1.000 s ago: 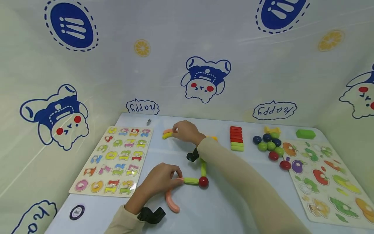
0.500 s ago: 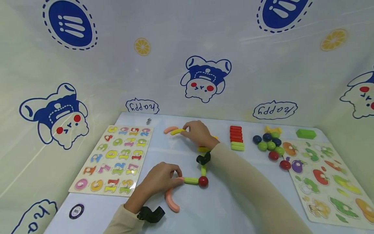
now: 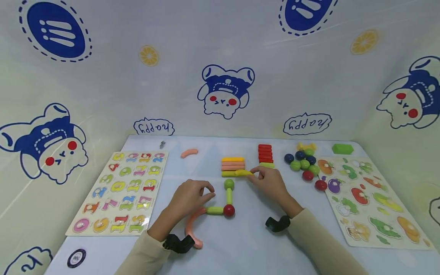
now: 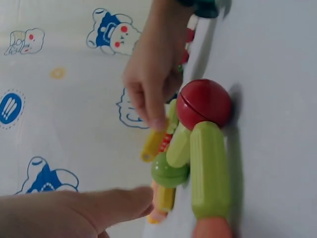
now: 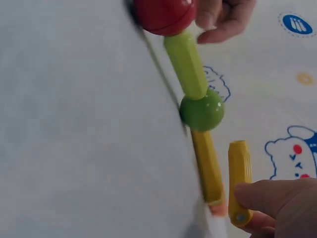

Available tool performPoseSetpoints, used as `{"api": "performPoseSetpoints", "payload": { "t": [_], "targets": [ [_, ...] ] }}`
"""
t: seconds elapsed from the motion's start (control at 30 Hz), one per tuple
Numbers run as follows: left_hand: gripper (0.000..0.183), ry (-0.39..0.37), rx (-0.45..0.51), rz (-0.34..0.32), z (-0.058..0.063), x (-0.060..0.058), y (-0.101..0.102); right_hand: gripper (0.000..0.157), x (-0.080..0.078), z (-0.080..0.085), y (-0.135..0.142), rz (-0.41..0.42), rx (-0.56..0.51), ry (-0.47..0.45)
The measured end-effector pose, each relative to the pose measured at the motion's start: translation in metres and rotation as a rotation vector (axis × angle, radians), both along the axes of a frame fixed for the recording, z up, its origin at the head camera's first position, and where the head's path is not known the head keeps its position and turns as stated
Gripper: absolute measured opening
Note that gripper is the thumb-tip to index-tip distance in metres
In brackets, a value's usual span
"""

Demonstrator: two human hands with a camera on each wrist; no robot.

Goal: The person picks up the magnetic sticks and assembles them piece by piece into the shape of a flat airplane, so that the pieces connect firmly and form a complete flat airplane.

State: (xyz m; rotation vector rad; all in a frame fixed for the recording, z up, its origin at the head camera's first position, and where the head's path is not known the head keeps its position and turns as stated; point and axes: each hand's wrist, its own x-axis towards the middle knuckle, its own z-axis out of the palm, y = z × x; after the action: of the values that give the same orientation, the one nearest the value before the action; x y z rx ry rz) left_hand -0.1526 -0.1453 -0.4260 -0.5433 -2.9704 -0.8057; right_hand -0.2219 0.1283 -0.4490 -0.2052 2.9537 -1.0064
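Note:
My right hand (image 3: 269, 185) pinches a curved yellow magnetic stick (image 3: 243, 173) between thumb and fingers, at the right end of a row of sticks (image 3: 233, 163). In the right wrist view the yellow stick (image 5: 239, 173) shows a metal dot at its end. My left hand (image 3: 190, 198) hovers with thumb and forefinger apart, holding nothing. Below it lies a joined shape: a curved pink stick (image 3: 190, 225), a light green stick (image 3: 215, 210), a red ball (image 3: 228, 210), another light green stick (image 3: 229, 196) and a green ball (image 3: 228, 185).
At left lies a number puzzle board (image 3: 118, 191); at right, a vegetable puzzle board (image 3: 374, 202). Red sticks (image 3: 265, 152) and coloured balls (image 3: 304, 164) sit toward the back, near a green block (image 3: 342, 149). A short pink curved stick (image 3: 189, 153) lies alone at back left.
My right hand has carried the yellow stick rightward and nearer, from beside the lone pink stick to the row. My left hand has let go of the joined shape and lifted. The head view has shifted slightly.

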Motion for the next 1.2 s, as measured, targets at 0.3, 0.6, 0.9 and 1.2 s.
{"api": "performPoseSetpoints", "payload": {
  "t": [0.3, 0.6, 0.9, 1.2],
  "targets": [
    [0.024, 0.019, 0.032, 0.053, -0.001, -0.021, 0.029, 0.028, 0.013, -0.016, 0.001, 0.012, -0.029, -0.017],
    [0.036, -0.028, 0.049, 0.087, -0.011, -0.028, 0.044, 0.034, 0.012, -0.021, -0.002, 0.039, -0.056, 0.022],
    [0.033, -0.039, 0.038, 0.077, -0.011, -0.028, 0.047, 0.033, 0.013, -0.023, -0.003, 0.037, -0.083, 0.052],
    [0.038, -0.064, 0.007, 0.089, -0.001, -0.039, 0.066, 0.034, 0.015, -0.03, -0.001, 0.047, -0.128, 0.137]
  ]
}}
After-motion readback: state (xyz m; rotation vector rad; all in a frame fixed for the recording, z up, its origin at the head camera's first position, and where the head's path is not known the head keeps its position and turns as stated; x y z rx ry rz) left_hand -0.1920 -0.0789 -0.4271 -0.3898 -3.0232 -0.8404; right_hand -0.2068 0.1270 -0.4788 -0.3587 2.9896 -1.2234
